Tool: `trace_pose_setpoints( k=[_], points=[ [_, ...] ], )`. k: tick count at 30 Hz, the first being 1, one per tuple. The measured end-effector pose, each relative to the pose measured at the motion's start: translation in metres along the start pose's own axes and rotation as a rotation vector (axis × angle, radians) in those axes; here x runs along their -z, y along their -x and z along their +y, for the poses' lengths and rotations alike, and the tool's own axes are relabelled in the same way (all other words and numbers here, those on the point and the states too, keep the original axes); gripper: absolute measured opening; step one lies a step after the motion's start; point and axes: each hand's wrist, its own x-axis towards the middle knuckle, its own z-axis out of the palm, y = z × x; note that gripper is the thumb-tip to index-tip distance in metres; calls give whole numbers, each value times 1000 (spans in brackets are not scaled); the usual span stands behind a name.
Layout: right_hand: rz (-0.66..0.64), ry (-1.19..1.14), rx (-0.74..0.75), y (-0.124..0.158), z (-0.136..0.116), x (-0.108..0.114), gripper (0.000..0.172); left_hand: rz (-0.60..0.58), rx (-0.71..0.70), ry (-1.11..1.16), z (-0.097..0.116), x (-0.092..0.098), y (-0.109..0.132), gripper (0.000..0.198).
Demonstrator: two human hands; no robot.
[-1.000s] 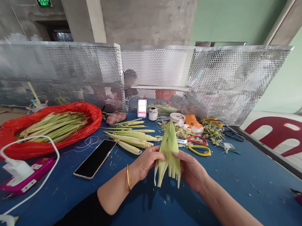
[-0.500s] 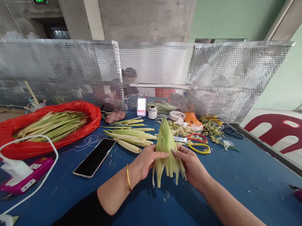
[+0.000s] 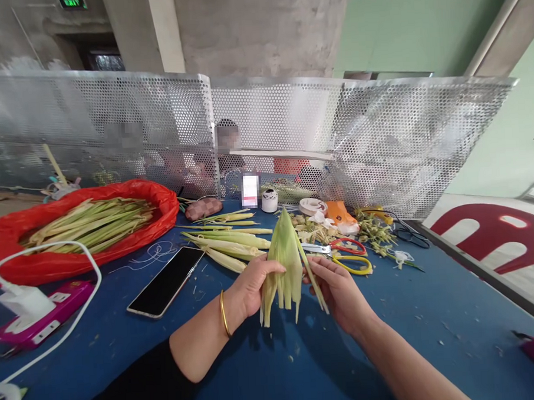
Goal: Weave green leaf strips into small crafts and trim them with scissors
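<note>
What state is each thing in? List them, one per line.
Left hand, gripping the corn husk
Right hand, pinching a narrow strip
Corn husk, tip up, lower end split
Scissors, lying on the table
Near phone, flat, screen dark
Far phone, screen lit
Red bag, open, filled with leaves
Charger, plugged into the power strip
Exit sign, lit

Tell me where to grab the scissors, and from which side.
Probably best by the red handle and yellow handle, coming from the right: the scissors lie with both loops on that side, while the metal blades point left toward the held husk.
</note>
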Motion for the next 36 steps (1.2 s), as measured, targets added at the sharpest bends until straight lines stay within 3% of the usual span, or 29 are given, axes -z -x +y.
trace_pose_setpoints(
  k=[6, 15, 23, 27, 32, 36],
  points=[
    [-122, -11, -64, 2, -2, -3, 32, 21, -23, 1, 1, 1, 0, 34],
    [69, 249, 110, -4, 2, -1, 33, 133, -73, 29, 2, 6, -6, 21],
    [281, 797, 432, -13, -10, 20, 11, 276, -100, 184, 28, 16, -4, 17],
    [156, 551, 273, -14, -8, 18, 23, 222, -191, 145, 32, 16, -1, 22],
    [-111, 306, 16, -4, -3, 4, 31, -22, -51, -15, 17, 7, 5, 32],
    [-266, 247, -100, 3, -5, 0, 34, 13, -69, -42, 14, 7, 2, 32]
  ],
)
